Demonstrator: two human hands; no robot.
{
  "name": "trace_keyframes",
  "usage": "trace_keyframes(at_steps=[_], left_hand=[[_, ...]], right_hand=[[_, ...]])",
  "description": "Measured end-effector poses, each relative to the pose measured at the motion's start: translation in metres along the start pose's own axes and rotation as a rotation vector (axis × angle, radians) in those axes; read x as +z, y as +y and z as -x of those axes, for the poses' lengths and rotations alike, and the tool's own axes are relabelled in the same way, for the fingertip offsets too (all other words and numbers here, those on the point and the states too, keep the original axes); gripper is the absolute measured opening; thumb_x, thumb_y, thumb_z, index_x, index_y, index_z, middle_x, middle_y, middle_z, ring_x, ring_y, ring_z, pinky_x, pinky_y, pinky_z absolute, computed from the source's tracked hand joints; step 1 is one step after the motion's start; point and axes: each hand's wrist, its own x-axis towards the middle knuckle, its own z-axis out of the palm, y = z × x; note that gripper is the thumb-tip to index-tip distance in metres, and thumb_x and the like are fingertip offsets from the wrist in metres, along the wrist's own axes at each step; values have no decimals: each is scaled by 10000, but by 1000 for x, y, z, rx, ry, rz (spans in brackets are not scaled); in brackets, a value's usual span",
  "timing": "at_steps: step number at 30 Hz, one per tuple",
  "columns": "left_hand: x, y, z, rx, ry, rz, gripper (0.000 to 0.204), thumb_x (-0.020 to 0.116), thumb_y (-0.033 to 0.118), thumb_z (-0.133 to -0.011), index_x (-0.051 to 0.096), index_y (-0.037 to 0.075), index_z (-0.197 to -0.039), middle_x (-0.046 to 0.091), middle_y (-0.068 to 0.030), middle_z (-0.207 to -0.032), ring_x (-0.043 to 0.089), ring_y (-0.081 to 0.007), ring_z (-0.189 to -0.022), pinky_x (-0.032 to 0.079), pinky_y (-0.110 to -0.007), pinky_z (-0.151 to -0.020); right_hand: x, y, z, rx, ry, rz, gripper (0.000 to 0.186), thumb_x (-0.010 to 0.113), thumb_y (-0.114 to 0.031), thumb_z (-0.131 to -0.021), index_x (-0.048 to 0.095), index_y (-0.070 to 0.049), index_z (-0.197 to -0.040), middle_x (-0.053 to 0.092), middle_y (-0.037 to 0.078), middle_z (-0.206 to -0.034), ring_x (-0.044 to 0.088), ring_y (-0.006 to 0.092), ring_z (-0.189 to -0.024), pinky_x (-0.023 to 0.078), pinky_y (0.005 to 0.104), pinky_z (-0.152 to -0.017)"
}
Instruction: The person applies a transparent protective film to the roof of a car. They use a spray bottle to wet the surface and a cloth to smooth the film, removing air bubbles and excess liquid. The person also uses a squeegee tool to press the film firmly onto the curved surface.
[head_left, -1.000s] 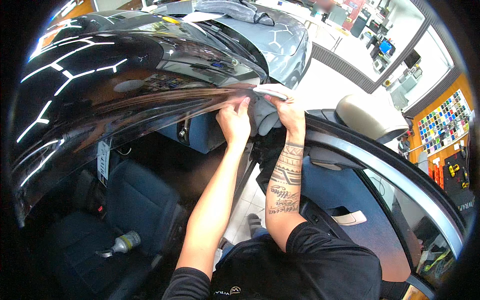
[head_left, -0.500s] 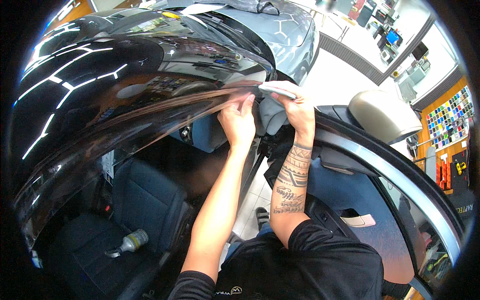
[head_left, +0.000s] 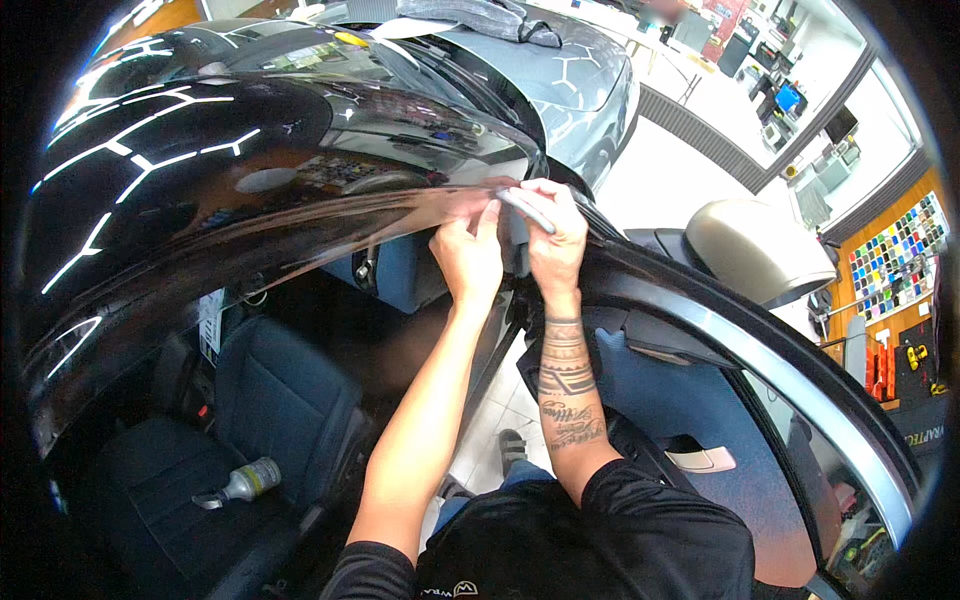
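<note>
Glossy dark film (head_left: 330,238) runs along the car's roof edge above the open door, its loose lower edge hanging in stretched folds. My left hand (head_left: 467,258) is closed on that edge, thumb pointing up. Just right of it, my right hand (head_left: 557,238) grips a flat grey squeegee (head_left: 527,211). The squeegee slants down to the right, its upper end against the film near the windshield pillar. Both hands are close together, and the fingertips of my left hand are partly hidden behind the film.
An open car door (head_left: 690,400) curves along my right, with a beige side mirror (head_left: 750,250) beyond. Below left, a spray bottle (head_left: 252,480) lies on the dark car seat (head_left: 285,390). A grey car (head_left: 560,75) carrying a dark cloth (head_left: 470,15) stands ahead.
My right hand has come left and slightly down with the squeegee, closer to my left hand. The squeegee now slants more steeply. My left hand keeps its hold on the film.
</note>
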Motion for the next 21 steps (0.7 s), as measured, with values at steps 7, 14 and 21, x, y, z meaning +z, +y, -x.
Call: trace_keyframes(at_steps=[7,14,21], left_hand=[[-6,7,0,-92,-33,-44,167,649,49,-846,643,-76,-956,694,-144,-882,663,-163,-792,524,-274,-739],[-43,8,26,-185,-154,-10,336,625,18,-850,551,-72,-1165,627,-202,-1128,634,-230,-1012,499,-311,-893],[-114,-5,87,-311,-221,-46,302,595,18,-877,556,-33,-1173,643,-165,-1091,629,-198,-1008,493,-304,-891]], right_hand=[[35,19,29,-136,227,202,300,547,67,-704,620,-1,-987,556,175,-1060,573,350,-945,466,407,-853],[-10,-27,29,133,85,-85,313,574,56,-813,611,28,-1122,617,189,-1128,608,254,-1030,458,337,-916],[-15,-18,-14,196,43,-138,125,650,6,-755,629,25,-876,643,38,-775,572,90,-697,460,230,-644]])
